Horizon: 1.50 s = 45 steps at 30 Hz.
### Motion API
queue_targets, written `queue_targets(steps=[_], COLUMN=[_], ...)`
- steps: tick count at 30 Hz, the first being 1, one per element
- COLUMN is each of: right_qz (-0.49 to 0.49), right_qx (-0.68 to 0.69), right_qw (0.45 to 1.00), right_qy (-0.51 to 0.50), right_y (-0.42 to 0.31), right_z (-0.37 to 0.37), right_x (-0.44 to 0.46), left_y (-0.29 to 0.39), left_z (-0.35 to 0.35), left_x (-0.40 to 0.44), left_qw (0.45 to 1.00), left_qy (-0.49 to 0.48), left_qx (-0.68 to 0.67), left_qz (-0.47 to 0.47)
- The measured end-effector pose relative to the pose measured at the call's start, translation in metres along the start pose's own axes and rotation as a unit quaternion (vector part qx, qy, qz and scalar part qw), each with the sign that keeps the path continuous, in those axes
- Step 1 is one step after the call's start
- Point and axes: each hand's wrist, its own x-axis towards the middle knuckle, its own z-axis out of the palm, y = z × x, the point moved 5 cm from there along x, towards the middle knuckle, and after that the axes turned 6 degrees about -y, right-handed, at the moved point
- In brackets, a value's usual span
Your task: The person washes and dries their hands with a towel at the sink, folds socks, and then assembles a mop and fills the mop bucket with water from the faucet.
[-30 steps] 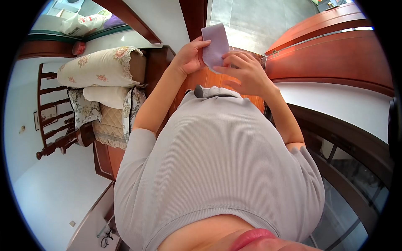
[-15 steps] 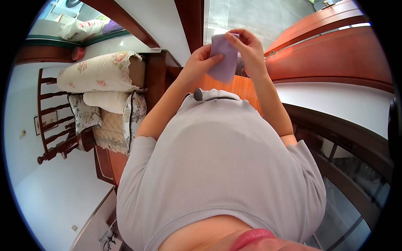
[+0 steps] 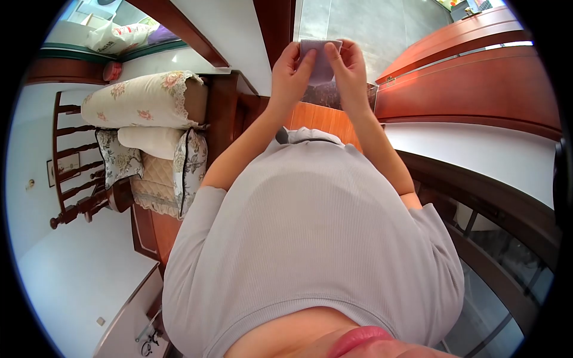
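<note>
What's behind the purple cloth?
Grey floor shows past the top edge of the purple cloth, a dark mottled strip past the bottom. Whatever the cloth, left hand and right hand cover can't be seen.

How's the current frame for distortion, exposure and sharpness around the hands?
Head view: strong fisheye distortion, with the red wooden panel visibly curved and the corners black; head view: the grey tiled floor beyond the hands looks bright and pale; head view: the left hand, right hand and purple cloth look fairly sharp, but the cloth's weave is too small to make out.
</note>
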Motion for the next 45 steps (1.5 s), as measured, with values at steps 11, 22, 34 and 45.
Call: queue_targets(steps=[11, 22, 34, 45], right_qz=[-0.147, 0.003, 0.142, -0.02], right_qx=[-0.156, -0.067, -0.001, -0.211], right_qw=[0.966, 0.996, 0.983, 0.954], right_qy=[0.143, 0.056, -0.118, -0.213], right_y=[-0.016, 0.014, 0.018, 0.006], right_z=[0.019, -0.016, -0.025, -0.009], right_x=[-0.016, 0.015, -0.013, -0.022], left_y=[0.017, -0.002, -0.033, -0.008], left_z=[0.007, -0.014, -0.027, -0.022], left_x=[-0.01, 0.003, -0.018, -0.03], left_qw=[0.94, 0.972, 0.982, 0.999], left_qy=[0.231, -0.059, -0.066, -0.035], left_qx=[0.109, -0.213, -0.113, 0.029], left_qz=[0.226, -0.087, -0.139, -0.002])
